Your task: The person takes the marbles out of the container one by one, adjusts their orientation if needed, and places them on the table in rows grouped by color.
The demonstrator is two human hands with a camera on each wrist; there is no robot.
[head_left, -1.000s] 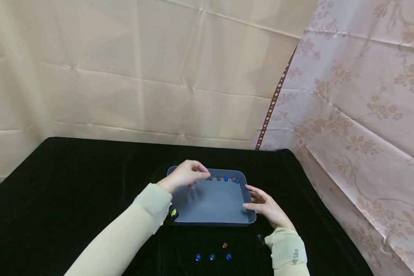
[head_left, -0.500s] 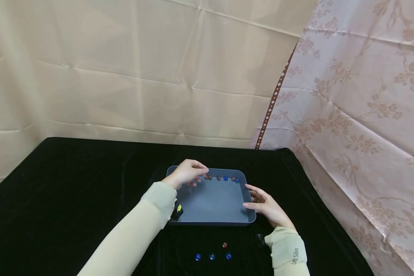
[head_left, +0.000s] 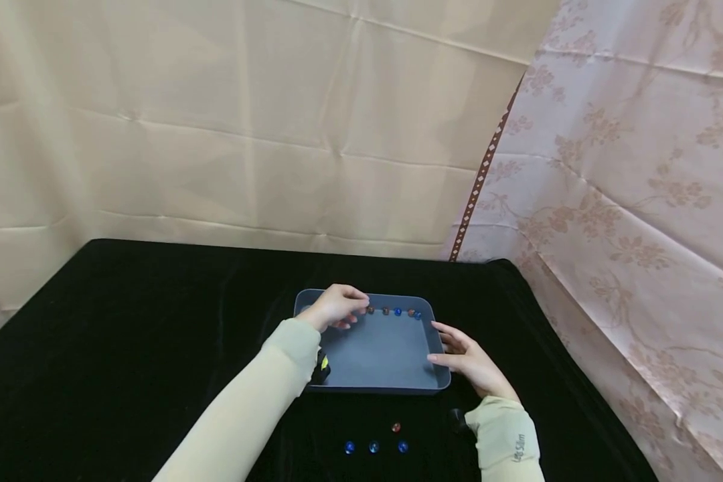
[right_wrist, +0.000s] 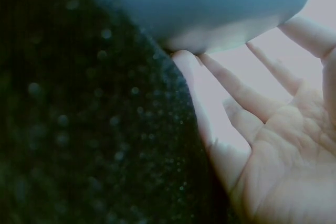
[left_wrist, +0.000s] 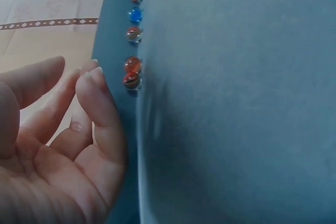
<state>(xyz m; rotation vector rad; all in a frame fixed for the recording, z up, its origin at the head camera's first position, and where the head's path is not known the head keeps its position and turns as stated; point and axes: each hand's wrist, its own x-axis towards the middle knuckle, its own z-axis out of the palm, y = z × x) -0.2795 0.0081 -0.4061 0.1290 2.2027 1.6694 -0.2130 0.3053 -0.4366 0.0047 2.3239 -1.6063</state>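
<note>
A grey-blue rectangular tray [head_left: 385, 361] stands on the black cloth. Several glass marbles, blue and reddish-brown, lie in a row along its far inner wall, among them a blue marble [left_wrist: 135, 14] and two touching reddish marbles, the nearer one a dark-striped marble [left_wrist: 132, 81]. Over the tray's far left part is my left hand [head_left: 337, 308], beside that end of the row. In the left wrist view its thumb stands apart from loosely bent fingers, nothing between them. My right hand [head_left: 472, 365] rests against the tray's right side, its extended fingers [right_wrist: 236, 85] touching the outer wall.
On the cloth before the tray lie several more marbles: a reddish marble [head_left: 395, 427], and a row with a blue marble [head_left: 349, 447] at its left end. A cream curtain [head_left: 247, 134] hangs behind the table, a floral curtain [head_left: 626, 201] to the right.
My left hand has shifted slightly right over the tray, and its forearm has swung right. A marble by its fingertips is now hidden in the head view. My right hand stays at the tray's side.
</note>
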